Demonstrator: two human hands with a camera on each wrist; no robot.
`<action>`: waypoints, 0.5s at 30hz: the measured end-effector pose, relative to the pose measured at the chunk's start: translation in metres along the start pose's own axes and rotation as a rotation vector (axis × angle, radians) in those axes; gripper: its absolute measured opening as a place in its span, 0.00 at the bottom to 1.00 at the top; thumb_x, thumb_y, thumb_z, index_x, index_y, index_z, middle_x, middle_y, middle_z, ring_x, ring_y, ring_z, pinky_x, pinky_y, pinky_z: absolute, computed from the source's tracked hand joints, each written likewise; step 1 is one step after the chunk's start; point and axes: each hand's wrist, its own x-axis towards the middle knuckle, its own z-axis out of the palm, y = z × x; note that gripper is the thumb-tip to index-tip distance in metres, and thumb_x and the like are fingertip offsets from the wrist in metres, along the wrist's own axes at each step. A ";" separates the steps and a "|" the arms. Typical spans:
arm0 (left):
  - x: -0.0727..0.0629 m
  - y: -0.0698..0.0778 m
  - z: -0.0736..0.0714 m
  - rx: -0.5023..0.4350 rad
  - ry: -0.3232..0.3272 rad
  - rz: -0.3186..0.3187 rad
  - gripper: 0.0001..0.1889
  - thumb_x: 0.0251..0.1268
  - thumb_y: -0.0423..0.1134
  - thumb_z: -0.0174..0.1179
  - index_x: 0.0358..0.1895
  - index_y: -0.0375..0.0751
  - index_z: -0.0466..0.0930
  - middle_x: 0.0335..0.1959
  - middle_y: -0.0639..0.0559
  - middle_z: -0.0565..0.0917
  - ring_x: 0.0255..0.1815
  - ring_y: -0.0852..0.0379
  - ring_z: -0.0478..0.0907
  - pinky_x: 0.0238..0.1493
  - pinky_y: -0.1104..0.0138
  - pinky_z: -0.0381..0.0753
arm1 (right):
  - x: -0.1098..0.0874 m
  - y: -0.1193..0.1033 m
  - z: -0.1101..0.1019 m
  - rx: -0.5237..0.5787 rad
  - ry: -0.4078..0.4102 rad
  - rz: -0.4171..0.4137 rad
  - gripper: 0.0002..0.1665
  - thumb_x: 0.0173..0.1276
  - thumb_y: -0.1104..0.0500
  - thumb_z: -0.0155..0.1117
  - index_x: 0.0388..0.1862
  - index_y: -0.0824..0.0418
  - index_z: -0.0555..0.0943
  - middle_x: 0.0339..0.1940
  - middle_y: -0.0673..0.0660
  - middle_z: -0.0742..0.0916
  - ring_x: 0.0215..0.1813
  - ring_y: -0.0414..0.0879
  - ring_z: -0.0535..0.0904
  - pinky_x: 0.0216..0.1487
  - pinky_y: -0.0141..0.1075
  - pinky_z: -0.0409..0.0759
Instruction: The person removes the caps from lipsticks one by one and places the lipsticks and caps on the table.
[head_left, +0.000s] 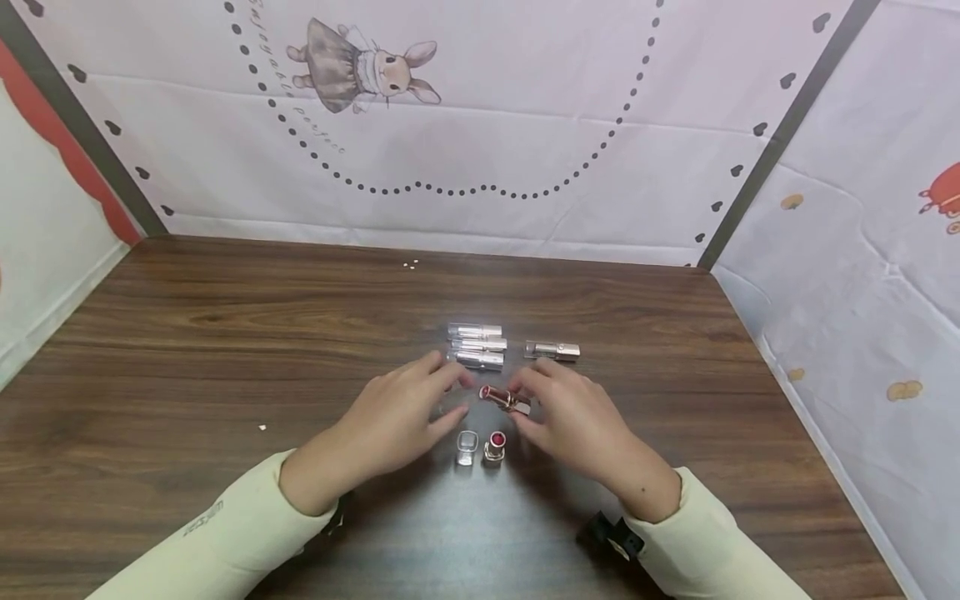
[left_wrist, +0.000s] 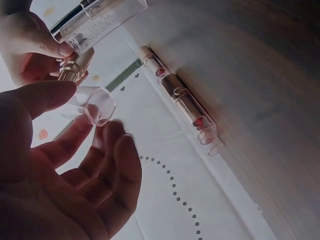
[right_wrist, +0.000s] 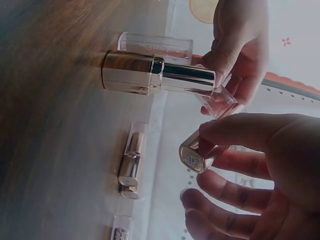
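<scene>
My left hand (head_left: 390,414) pinches a clear cap (left_wrist: 102,107) between thumb and fingers, the cap's open end showing in the left wrist view. In my right hand (head_left: 581,421), thumb and fingertips grip an uncapped gold lipstick (head_left: 510,400) by its base, tilted with its red end toward the left hand. The stamped bottom of that base faces the right wrist view. Just below, between the hands, a second uncapped lipstick (head_left: 494,451) stands upright with a red tip. Beside it on the left stands another clear cap (head_left: 467,447).
Beyond the hands, three capped lipsticks (head_left: 477,345) lie side by side on the brown table (head_left: 225,333). Another capped lipstick (head_left: 552,351) lies to their right. Small white scraps (head_left: 410,265) are near the back edge, below a printed cloth (head_left: 487,125).
</scene>
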 end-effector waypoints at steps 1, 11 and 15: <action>0.000 -0.001 0.000 0.002 -0.007 -0.004 0.15 0.62 0.47 0.70 0.50 0.54 0.82 0.37 0.57 0.79 0.33 0.60 0.79 0.26 0.66 0.76 | 0.000 0.000 0.001 0.007 -0.006 0.003 0.11 0.59 0.54 0.76 0.41 0.51 0.85 0.35 0.46 0.83 0.34 0.40 0.79 0.30 0.35 0.76; 0.002 -0.006 0.002 -0.011 -0.120 -0.038 0.15 0.64 0.46 0.68 0.52 0.53 0.82 0.42 0.56 0.84 0.36 0.57 0.83 0.32 0.62 0.81 | 0.005 0.004 0.010 0.073 -0.096 0.011 0.11 0.60 0.53 0.76 0.40 0.51 0.85 0.33 0.45 0.84 0.34 0.41 0.80 0.32 0.35 0.76; 0.002 -0.008 0.005 -0.039 -0.162 -0.056 0.14 0.63 0.45 0.69 0.51 0.53 0.83 0.42 0.56 0.87 0.41 0.56 0.86 0.35 0.58 0.83 | 0.007 0.004 0.014 0.103 -0.129 0.005 0.11 0.60 0.54 0.76 0.40 0.50 0.85 0.33 0.44 0.86 0.35 0.40 0.81 0.34 0.36 0.78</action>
